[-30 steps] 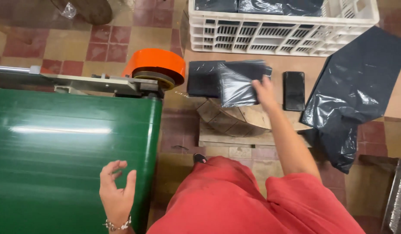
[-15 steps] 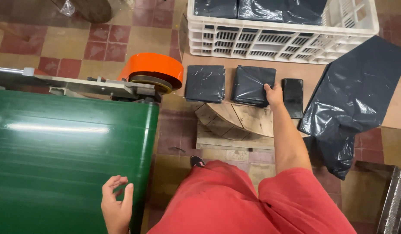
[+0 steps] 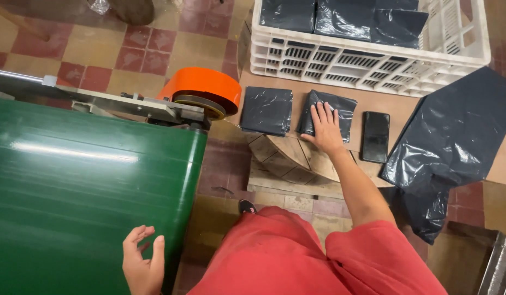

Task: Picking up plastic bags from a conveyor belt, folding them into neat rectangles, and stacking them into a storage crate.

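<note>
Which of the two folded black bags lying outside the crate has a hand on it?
The right-hand folded bag, next to the phone: the right hand lies flat on it. The other bag lies untouched.

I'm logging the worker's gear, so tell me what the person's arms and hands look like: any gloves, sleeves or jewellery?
Both are bare. The right hand has no glove or ring showing, and its forearm has no sleeve down to the elbow. The left hand is ungloved too; its wrist is cut off by the frame edge, so a bracelet cannot be checked. Red clothing covers the lap.
</note>
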